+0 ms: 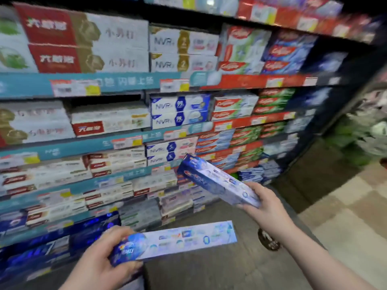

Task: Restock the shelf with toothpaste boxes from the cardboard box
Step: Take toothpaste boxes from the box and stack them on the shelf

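Left hand (pixel 98 266) closed around end of long glossy blue-white holographic toothpaste carton (pixel 176 240), held level before lowest shelf edge. Right hand (pixel 266 208) clamped second shiny blue rectangular carton (pixel 217 182), tilted toward stocked shelving (pixel 125 141). Picture blurred.

A tall store shelving unit (pixel 146 84) fills the left and centre of the frame, its tiers running from upper left toward lower right. Teal edge strips (pixel 125 82) front the left tiers; red edge strips (pixel 247 81) front the right tiers. Price labels (pixel 75 88) in white and yellow sit on the strips. A dark end panel (pixel 326 130) closes the unit at right. The floor (pixel 209 268) is dark grey beside the unit; pale checkered tiles (pixel 345 216) occupy the lower right. Green foliage (pixel 360 141), blurred, shows at right.
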Motion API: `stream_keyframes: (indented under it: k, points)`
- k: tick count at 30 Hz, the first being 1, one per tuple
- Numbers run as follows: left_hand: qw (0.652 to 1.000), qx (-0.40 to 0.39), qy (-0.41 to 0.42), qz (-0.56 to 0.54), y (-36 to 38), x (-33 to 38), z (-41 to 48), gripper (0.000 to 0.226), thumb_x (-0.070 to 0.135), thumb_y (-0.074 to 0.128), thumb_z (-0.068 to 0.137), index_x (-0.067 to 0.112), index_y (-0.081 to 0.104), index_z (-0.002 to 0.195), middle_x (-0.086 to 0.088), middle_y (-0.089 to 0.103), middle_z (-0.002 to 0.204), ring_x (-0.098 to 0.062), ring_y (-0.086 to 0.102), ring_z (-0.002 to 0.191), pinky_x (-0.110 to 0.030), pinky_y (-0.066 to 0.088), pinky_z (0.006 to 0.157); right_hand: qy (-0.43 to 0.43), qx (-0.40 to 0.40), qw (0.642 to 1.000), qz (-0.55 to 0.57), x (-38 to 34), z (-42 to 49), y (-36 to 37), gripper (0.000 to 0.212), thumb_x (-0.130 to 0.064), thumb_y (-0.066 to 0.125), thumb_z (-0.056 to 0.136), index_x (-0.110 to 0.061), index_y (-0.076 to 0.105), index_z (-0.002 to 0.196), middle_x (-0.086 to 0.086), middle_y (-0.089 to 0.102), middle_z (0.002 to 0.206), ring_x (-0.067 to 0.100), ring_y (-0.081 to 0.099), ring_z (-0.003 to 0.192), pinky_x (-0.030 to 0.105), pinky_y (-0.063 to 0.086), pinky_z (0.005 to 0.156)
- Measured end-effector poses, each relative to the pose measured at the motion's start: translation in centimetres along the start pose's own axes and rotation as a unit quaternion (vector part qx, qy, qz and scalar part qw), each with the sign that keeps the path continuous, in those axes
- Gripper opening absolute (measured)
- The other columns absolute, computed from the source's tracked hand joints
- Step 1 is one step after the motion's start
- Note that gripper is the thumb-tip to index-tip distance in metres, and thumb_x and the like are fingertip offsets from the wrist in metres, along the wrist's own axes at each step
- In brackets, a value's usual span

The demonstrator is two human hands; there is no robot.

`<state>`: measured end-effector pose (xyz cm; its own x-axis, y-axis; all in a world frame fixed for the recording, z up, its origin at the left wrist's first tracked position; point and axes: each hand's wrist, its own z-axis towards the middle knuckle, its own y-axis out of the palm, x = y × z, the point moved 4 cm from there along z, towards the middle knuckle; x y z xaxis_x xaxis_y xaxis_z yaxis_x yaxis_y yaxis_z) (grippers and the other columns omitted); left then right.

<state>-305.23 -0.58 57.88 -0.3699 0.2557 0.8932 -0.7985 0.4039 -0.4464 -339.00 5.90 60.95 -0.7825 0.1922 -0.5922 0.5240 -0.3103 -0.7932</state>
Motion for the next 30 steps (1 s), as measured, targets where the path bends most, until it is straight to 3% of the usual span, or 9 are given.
stream_keyframes:
  k: [2, 5, 9, 12, 17, 21, 23, 25, 30]
  points:
    - [1.000, -0.020, -0.003, -0.004, 2.3, 2.6, 1.6, 0.068, 0.070, 0.073, 0.021, 0.065, 0.052, 0.086, 0.035, 0.055, 0.102, 0.016, 0.055, 0.090, 0.007, 0.036, 0.074, 0.027, 0.026, 0.999, -0.001, 1.4, -1.3, -5.3, 0.038, -0.026, 0.075, 0.067, -0.031, 0.054, 0.098, -0.010, 0.060, 0.092, 0.015, 0.054, 0.091, 0.033, 0.043, 0.078]
    - [0.998, -0.066, 0.019, -0.001, 7.8, 8.2, 4.4, 0.078, 0.087, 0.061, 0.012, 0.069, 0.050, 0.087, 0.041, 0.054, 0.101, 0.020, 0.054, 0.090, 0.005, 0.037, 0.077, 0.049, 0.063, 0.997, -0.004, 4.6, -3.2, -12.9, 0.041, -0.031, 0.068, 0.061, -0.023, 0.059, 0.100, -0.006, 0.061, 0.091, 0.013, 0.056, 0.087, 0.022, 0.040, 0.072]
    - [0.991, -0.116, 0.067, 0.004, 16.4, 15.9, 7.4, 0.068, 0.055, 0.085, 0.024, 0.074, 0.048, 0.078, 0.049, 0.052, 0.092, 0.027, 0.050, 0.087, 0.008, 0.035, 0.074, 0.080, 0.092, 0.992, 0.003, 11.2, -5.8, -22.4, 0.041, -0.021, 0.073, 0.066, -0.022, 0.059, 0.104, -0.009, 0.059, 0.090, -0.010, 0.051, 0.076, 0.002, 0.037, 0.070]
    - [0.988, -0.122, 0.096, 0.019, 23.7, 21.1, 9.2, 0.065, 0.046, 0.078, 0.035, 0.066, 0.047, 0.088, 0.034, 0.062, 0.087, 0.021, 0.055, 0.081, 0.003, 0.039, 0.069, 0.097, 0.110, 0.989, -0.004, 16.4, -7.5, -29.3, 0.038, -0.013, 0.076, 0.068, -0.028, 0.054, 0.096, -0.010, 0.059, 0.085, -0.026, 0.048, 0.073, 0.001, 0.036, 0.068]
    - [0.983, -0.150, 0.107, -0.011, 33.9, 28.5, 11.4, 0.064, 0.049, 0.078, 0.033, 0.066, 0.048, 0.087, 0.041, 0.056, 0.092, 0.014, 0.057, 0.076, 0.000, 0.039, 0.069, 0.118, 0.130, 0.984, -0.029, 24.3, -9.6, -38.8, 0.036, -0.006, 0.074, 0.071, -0.027, 0.055, 0.094, -0.015, 0.059, 0.082, -0.020, 0.051, 0.074, 0.005, 0.038, 0.067]
    - [0.982, -0.182, 0.046, -0.031, 38.6, 31.7, 13.9, 0.055, 0.038, 0.091, 0.039, 0.050, 0.063, 0.085, 0.014, 0.070, 0.087, -0.001, 0.065, 0.082, -0.018, 0.048, 0.081, 0.104, 0.136, 0.985, -0.020, 28.5, -9.5, -43.9, 0.046, -0.008, 0.075, 0.071, -0.044, 0.053, 0.090, -0.015, 0.067, 0.090, -0.003, 0.055, 0.093, 0.007, 0.039, 0.073]
    - [0.979, -0.195, 0.041, -0.035, 40.1, 33.1, 15.5, 0.056, 0.043, 0.090, 0.033, 0.045, 0.065, 0.083, 0.010, 0.070, 0.090, -0.009, 0.067, 0.084, -0.025, 0.050, 0.083, 0.097, 0.145, 0.984, -0.026, 30.4, -8.9, -45.6, 0.043, -0.014, 0.077, 0.069, -0.049, 0.057, 0.085, -0.030, 0.059, 0.100, -0.006, 0.054, 0.095, 0.007, 0.039, 0.073]
    - [0.981, -0.188, 0.043, -0.026, 41.5, 34.5, 17.4, 0.059, 0.044, 0.082, 0.030, 0.040, 0.065, 0.086, 0.009, 0.071, 0.092, -0.011, 0.068, 0.080, -0.024, 0.052, 0.079, 0.101, 0.149, 0.983, -0.027, 32.1, -8.1, -46.9, 0.053, -0.018, 0.077, 0.066, -0.060, 0.054, 0.089, -0.032, 0.057, 0.101, -0.004, 0.055, 0.092, 0.010, 0.040, 0.073]
    - [0.980, -0.187, 0.062, -0.027, 45.6, 37.5, 24.0, 0.076, 0.038, 0.087, 0.023, 0.019, 0.063, 0.093, -0.012, 0.070, 0.085, -0.005, 0.064, 0.062, -0.013, 0.050, 0.059, 0.109, 0.147, 0.981, -0.059, 36.7, -4.5, -50.3, 0.039, -0.020, 0.075, 0.069, -0.045, 0.049, 0.084, -0.013, 0.063, 0.088, 0.007, 0.057, 0.082, 0.005, 0.036, 0.071]
